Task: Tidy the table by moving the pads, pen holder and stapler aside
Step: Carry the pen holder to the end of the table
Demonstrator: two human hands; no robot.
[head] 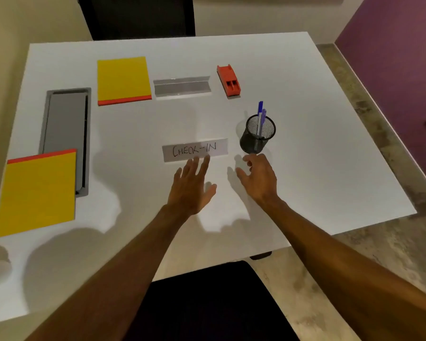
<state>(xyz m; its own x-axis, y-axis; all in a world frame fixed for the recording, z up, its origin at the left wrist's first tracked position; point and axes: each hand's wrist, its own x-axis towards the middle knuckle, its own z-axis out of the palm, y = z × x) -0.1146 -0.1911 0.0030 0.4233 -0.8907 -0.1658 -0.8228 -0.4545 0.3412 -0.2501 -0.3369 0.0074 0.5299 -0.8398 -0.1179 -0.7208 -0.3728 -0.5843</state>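
On the white table (pixel 317 148) lie two yellow pads with red binding: one (pixel 122 80) at the back left, the other (pixel 38 193) at the near left edge. An orange-red stapler (pixel 228 80) sits at the back right. A black mesh pen holder (pixel 257 135) with blue pens stands right of centre. My left hand (pixel 191 187) is open, fingertips at the near edge of a "CHECK-IN" sign (pixel 195 150). My right hand (pixel 257 178) hovers open just in front of the pen holder, fingers curled, holding nothing.
A clear acrylic sign holder (pixel 182 85) lies between the far pad and the stapler. A grey cable tray (pixel 65 134) is set into the table at left. Black chairs stand at the far side (pixel 138 16) and near side (pixel 207 303).
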